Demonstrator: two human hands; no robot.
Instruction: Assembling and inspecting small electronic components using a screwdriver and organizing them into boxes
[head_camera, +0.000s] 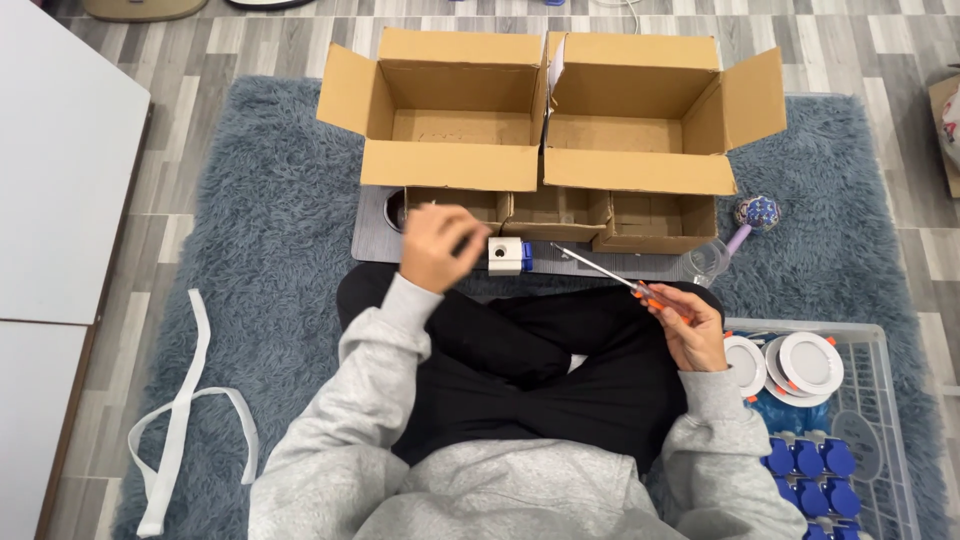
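The right hand (692, 328) is grasping an orange-handled screwdriver (610, 275); the left hand (437, 245) is hovering clenched, just left of a white block (506, 254).

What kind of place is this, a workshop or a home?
Probably a room in a home, used as a makeshift work spot. The person sits cross-legged on a shaggy blue-grey rug over a wood-look floor, with open cardboard boxes in front and a screwdriver in the right hand.
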